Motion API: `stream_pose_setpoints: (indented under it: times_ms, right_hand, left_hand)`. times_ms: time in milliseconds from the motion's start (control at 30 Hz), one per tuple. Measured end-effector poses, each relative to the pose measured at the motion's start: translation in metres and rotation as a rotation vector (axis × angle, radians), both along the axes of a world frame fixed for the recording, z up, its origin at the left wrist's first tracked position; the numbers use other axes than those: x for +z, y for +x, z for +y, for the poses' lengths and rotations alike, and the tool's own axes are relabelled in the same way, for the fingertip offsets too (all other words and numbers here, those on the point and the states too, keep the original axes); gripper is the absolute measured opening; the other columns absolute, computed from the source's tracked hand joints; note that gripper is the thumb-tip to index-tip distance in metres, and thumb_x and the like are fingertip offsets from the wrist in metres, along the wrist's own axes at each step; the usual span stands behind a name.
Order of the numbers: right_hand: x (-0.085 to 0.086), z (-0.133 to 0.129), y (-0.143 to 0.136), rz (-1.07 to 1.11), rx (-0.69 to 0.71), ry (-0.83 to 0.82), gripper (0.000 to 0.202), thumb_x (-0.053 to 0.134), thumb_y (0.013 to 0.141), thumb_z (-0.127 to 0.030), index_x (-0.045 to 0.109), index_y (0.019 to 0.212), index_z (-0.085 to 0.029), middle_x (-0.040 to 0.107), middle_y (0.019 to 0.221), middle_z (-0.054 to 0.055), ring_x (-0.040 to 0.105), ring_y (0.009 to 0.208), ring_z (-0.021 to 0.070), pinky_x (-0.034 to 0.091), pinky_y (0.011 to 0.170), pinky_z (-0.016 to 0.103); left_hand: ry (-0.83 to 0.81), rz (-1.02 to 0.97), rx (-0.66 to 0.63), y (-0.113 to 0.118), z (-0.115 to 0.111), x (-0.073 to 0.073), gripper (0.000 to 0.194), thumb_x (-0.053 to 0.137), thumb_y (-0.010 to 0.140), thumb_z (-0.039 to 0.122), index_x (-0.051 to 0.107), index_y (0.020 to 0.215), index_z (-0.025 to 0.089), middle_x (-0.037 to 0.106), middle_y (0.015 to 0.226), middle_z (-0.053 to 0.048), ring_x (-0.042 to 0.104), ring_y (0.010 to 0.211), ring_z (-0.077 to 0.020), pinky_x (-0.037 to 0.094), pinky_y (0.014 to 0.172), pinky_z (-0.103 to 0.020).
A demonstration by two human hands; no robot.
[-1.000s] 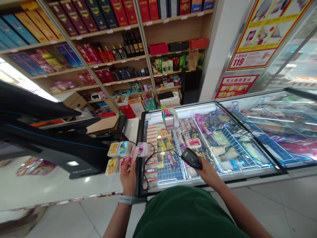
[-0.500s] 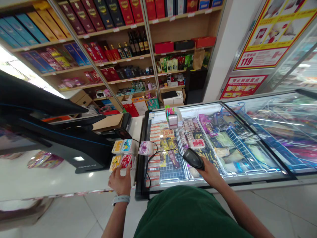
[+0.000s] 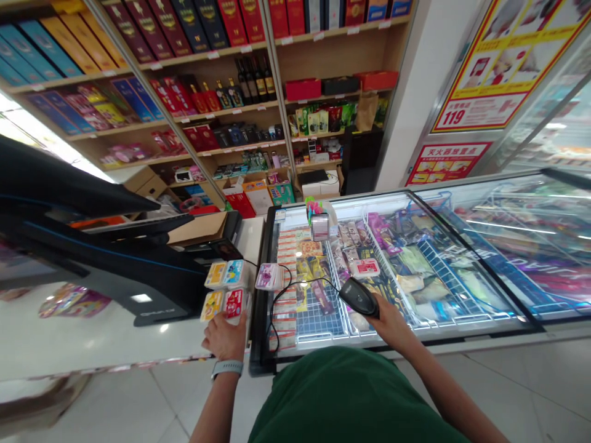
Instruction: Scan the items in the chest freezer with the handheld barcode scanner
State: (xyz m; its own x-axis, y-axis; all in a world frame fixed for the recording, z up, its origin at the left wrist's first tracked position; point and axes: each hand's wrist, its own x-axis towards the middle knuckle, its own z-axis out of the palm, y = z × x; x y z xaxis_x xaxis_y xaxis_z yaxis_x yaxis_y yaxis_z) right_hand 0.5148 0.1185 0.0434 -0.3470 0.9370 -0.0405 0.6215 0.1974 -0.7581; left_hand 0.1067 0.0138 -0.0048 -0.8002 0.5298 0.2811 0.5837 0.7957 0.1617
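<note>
In the head view, a black corded barcode scanner (image 3: 359, 297) is gripped in my right hand (image 3: 386, 320) above the glass-topped freezer. My left hand (image 3: 226, 335), with a watch on its wrist, has its fingers curled against the near side of a red-lidded plastic tub (image 3: 234, 301). My palm hides part of that tub. Beside it stands a yellow-lidded tub (image 3: 212, 304). Just behind are an orange-lidded tub (image 3: 215, 274) and a blue-lidded tub (image 3: 234, 271). Purple-lidded tubs (image 3: 268, 276) sit on the freezer's left edge, and a red-and-white pack (image 3: 364, 267) lies on the glass.
A black checkout terminal (image 3: 170, 283) stands on the white counter (image 3: 111, 344) at left. The scanner's cable (image 3: 277, 295) loops over the freezer (image 3: 264, 332). An open cardboard box (image 3: 203, 231) is behind the tubs. Stocked shelves (image 3: 221, 114) line the back wall.
My left hand has shifted slightly down, its fingers now at the near edge of the red-lidded tub. My right hand holds the scanner in nearly the same place.
</note>
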Motion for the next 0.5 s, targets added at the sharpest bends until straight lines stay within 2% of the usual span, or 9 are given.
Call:
stream_pose_setpoints:
  times_ms: [267, 500]
  right_hand:
    - [-0.002, -0.0019, -0.0008, 0.015, -0.003, 0.01, 0.038, 0.052, 0.077, -0.025, 0.054, 0.114, -0.017, 0.065, 0.108, 0.011, 0.062, 0.1, 0.0255, 0.047, 0.087, 0.036]
    - [0.0012, -0.0023, -0.0002, 0.021, -0.019, -0.012, 0.036, 0.054, 0.076, -0.028, 0.056, 0.11, -0.017, 0.067, 0.101, 0.01, 0.063, 0.097, 0.0267, 0.047, 0.083, 0.037]
  left_hand:
    - [0.002, 0.019, -0.016, 0.0021, 0.0037, 0.0046, 0.054, 0.054, 0.078, 0.055, 0.052, 0.113, 0.014, 0.055, 0.11, -0.016, 0.049, 0.101, -0.0331, 0.036, 0.081, -0.044]
    - [0.009, 0.016, -0.032, 0.0014, 0.0049, 0.0048, 0.052, 0.055, 0.079, 0.052, 0.053, 0.117, 0.016, 0.053, 0.118, -0.016, 0.049, 0.105, -0.0343, 0.037, 0.082, -0.045]
